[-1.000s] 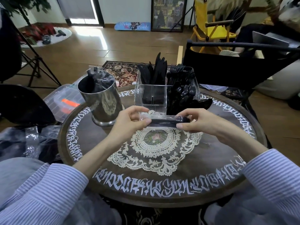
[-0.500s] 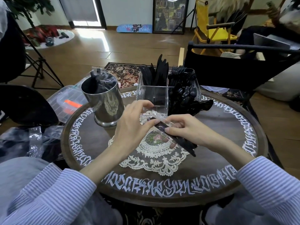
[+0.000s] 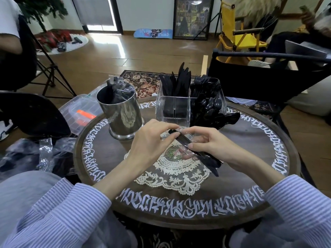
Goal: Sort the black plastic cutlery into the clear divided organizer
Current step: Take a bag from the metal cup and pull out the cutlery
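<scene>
My left hand [image 3: 152, 140] pinched the crinkly clear plastic wrapper [image 3: 186, 136]; my right hand [image 3: 207, 145] gripped the slim black plastic cutlery piece [image 3: 206, 159]. A sharp tug risked flinging it off the table.

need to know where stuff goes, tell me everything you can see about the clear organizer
The organizer is a clear, seemingly plastic box with ribbed walls and inner dividers, upright at the table's far side, beyond both hands. Knives stand in the back left compartment, forks back right, spoons front right, some leaning over the rim. The front left compartment looks empty. Neither hand touches it.
</scene>
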